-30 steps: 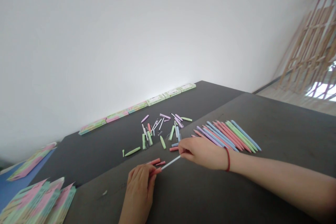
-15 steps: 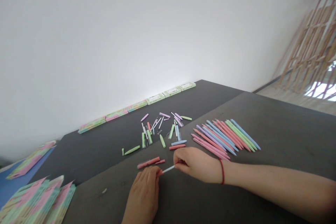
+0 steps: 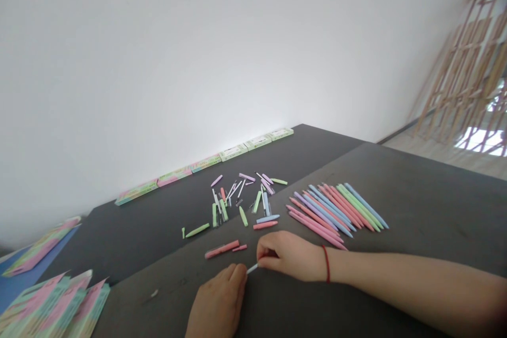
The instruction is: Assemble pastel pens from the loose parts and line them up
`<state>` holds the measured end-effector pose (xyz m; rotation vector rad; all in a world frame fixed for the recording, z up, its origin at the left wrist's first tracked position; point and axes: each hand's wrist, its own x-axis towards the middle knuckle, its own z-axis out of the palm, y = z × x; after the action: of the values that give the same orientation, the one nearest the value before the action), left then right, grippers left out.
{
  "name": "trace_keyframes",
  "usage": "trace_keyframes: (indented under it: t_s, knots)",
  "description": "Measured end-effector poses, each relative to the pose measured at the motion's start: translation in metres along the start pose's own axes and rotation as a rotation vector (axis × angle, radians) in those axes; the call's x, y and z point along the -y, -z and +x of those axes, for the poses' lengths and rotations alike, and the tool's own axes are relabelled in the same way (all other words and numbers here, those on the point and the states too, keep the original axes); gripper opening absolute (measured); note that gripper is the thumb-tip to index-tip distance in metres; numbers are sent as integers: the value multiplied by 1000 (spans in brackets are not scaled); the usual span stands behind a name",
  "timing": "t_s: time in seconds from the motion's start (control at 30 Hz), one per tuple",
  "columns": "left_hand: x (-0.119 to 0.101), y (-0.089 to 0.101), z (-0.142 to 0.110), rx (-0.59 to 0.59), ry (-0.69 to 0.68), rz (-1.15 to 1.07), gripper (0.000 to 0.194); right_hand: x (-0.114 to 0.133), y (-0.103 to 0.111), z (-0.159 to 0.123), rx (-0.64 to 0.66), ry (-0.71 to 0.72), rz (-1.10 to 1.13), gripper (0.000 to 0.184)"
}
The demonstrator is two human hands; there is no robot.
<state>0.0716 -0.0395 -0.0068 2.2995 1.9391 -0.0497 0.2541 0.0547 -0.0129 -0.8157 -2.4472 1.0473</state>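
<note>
I take the thin white stick [image 3: 252, 269] as the centre of the clock, and 12 o'clock points away from the person. This stick is stretched between the two hands, tilted a little, over the near part of the dark tabletop [image 3: 415, 211]. At 2 to 3 o'clock, the right hand [image 3: 291, 257] pinches one end between thumb and forefinger; its wrist wears a red band [image 3: 327, 264]. At 7 to 8 o'clock, the left hand [image 3: 219, 298] has its fingers closed at the other end, where the stick goes into them. Whether these fingers clasp some further piece too, I cannot tell, because the back of the hand hides it.

Near the hands, at 10 o'clock, lies a red barrel [image 3: 222, 249], and just beside it, at 11 o'clock, a small red piece [image 3: 240, 248]. At 1 o'clock a coral piece [image 3: 265, 225] lies beside a blue piece [image 3: 268, 218]. At 2 o'clock many coloured pens [image 3: 336, 211] lie side by side in a slanting row. Around 12 o'clock, farther away, loose pen parts [image 3: 243, 216] are scattered. At 11 o'clock, flat boxes [image 3: 206, 162] make a line along the white wall [image 3: 237, 53].
</note>
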Motion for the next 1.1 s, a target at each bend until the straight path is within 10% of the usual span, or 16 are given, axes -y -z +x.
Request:
trace_keyframes:
  t_s: [0.27, 0.57, 1.1]
  knots:
    - [8, -7, -1, -68, 20, -105, 29, -14, 36, 9, -182, -6, -313, 19]
    - [12, -11, 1, -145, -13, -140, 29, -19, 25, 13, -141, 49, -752, 11]
    - [24, -11, -1, -243, 0, -110, 28, -5, 59, 2, 73, 72, -248, 8]
